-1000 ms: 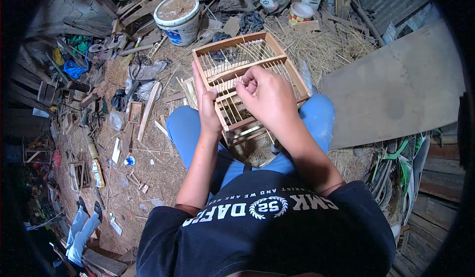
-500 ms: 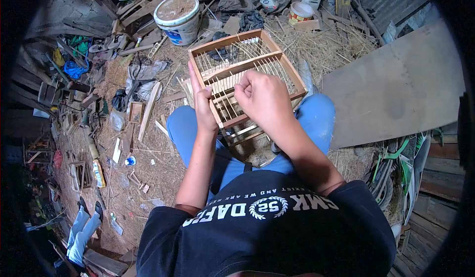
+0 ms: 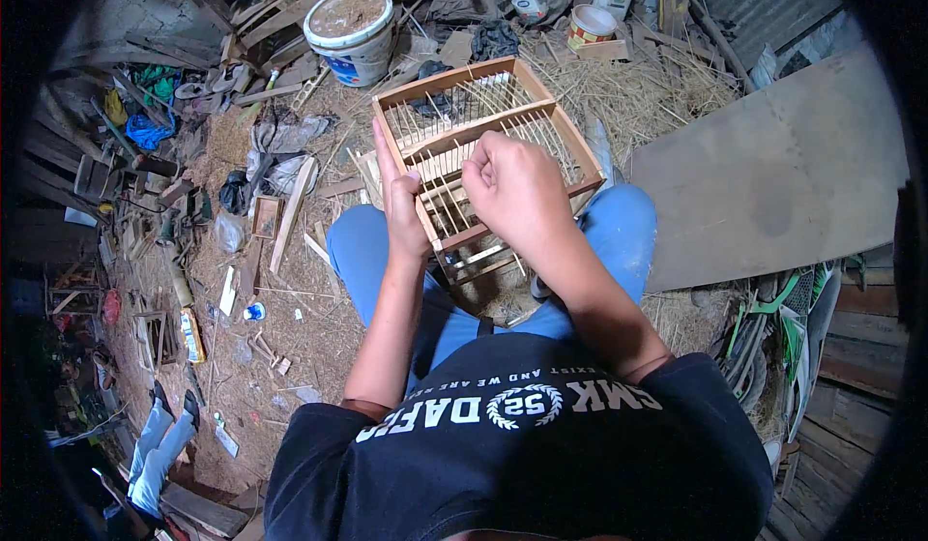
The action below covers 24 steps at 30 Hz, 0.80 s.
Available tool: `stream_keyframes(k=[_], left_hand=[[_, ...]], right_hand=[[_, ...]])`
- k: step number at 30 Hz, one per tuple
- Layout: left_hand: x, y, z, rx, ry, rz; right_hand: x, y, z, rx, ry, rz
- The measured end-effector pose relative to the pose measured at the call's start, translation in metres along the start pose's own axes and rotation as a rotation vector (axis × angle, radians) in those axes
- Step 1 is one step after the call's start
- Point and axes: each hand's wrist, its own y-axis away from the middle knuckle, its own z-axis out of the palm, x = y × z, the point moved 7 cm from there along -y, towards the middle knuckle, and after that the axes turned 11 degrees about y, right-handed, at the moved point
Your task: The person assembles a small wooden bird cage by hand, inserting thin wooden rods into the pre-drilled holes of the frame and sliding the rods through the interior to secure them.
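"Where the two blue-trousered knees [image 3: 360, 236] spread, what is held?"

"One tan rectangular wooden frame [image 3: 454, 138], over the gap between them, probably slanted so the face can be seen."

"And the hands?"

"The bare right hand [image 3: 522, 188] has its fingers curled together over the frame; whether they pinch any of the thin pale rods [image 3: 448, 214], I can't tell. The bare left hand [image 3: 401, 210] clamps the left side, thumb over the edge, presumably bracing it."

"Any writing?"

"White lettering [image 3: 440, 415] and a wreath emblem [image 3: 523, 407], upside down, across the black fabric shirt [image 3: 522, 464]; on the round white plastic bucket [image 3: 372, 62], a blue label [image 3: 340, 67], too small to read."
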Motion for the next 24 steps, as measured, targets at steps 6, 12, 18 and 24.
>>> stream_keyframes(k=[6, 12, 18, 24], left_hand=[[0.001, 0.004, -0.002, -0.011, -0.049, 0.04], [-0.017, 0.018, 0.005, -0.09, -0.275, 0.109], [-0.044, 0.017, 0.02, -0.069, -0.277, 0.098], [-0.051, 0.01, 0.036, -0.07, -0.29, 0.163]], right_hand=[[-0.004, 0.0, -0.001, -0.01, 0.039, -0.015], [0.012, -0.002, 0.007, 0.017, 0.102, 0.01], [0.049, 0.006, 0.008, 0.146, 0.137, 0.036], [0.073, 0.008, 0.003, 0.109, 0.102, 0.07]])
